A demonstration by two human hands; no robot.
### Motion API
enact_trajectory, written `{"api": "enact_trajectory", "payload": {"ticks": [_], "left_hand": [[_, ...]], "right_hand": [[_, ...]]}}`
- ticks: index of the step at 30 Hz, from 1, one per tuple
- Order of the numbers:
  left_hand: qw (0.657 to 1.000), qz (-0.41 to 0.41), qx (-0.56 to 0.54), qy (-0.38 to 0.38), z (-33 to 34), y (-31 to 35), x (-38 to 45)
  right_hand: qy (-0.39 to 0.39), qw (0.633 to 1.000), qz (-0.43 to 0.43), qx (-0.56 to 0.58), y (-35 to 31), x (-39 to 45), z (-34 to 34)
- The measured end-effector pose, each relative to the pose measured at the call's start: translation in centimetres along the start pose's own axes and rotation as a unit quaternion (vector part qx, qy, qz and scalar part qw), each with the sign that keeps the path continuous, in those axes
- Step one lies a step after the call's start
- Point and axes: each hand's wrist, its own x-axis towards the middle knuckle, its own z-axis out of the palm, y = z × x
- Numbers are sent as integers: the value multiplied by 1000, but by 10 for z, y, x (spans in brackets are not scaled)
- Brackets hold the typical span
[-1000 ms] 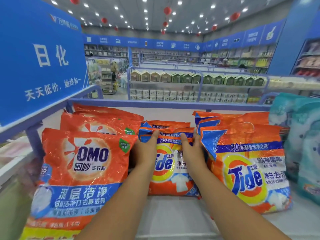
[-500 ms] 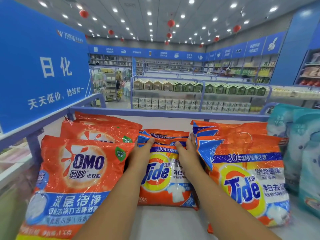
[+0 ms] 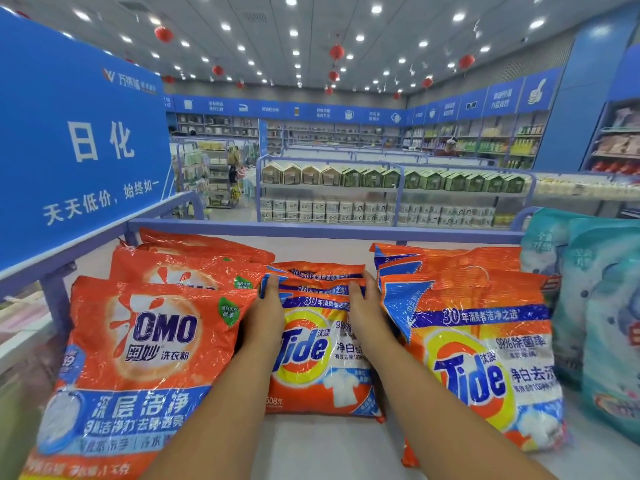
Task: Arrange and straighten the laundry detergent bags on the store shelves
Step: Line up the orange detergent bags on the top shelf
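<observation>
Small Tide bags (image 3: 320, 355) sit stacked in the middle of the shelf (image 3: 329, 448), between big OMO bags (image 3: 138, 358) and big Tide bags (image 3: 485, 358). Left hand (image 3: 265, 318) and right hand (image 3: 367, 315) lie flat with fingers together, one pressing each side of the stack.

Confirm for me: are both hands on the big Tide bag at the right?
No, the left hand and right hand rest on the small Tide bags in the middle, beside the large Tide bag.
</observation>
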Motion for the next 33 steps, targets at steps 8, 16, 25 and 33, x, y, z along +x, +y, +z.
{"api": "enact_trajectory", "payload": {"ticks": [8, 16, 25, 33], "left_hand": [[930, 197, 310, -15, -10, -50, -41], [924, 132, 345, -97, -13, -56, -34], [888, 407, 198, 81, -164, -47, -101], [819, 302, 480, 87, -228, -75, -44]], "right_hand": [[81, 977, -141, -137, 39, -39, 6], [55, 986, -67, -142, 49, -18, 3], [-32, 965, -165, -203, 20, -134, 54], [-164, 914, -224, -297, 28, -181, 142]]}}
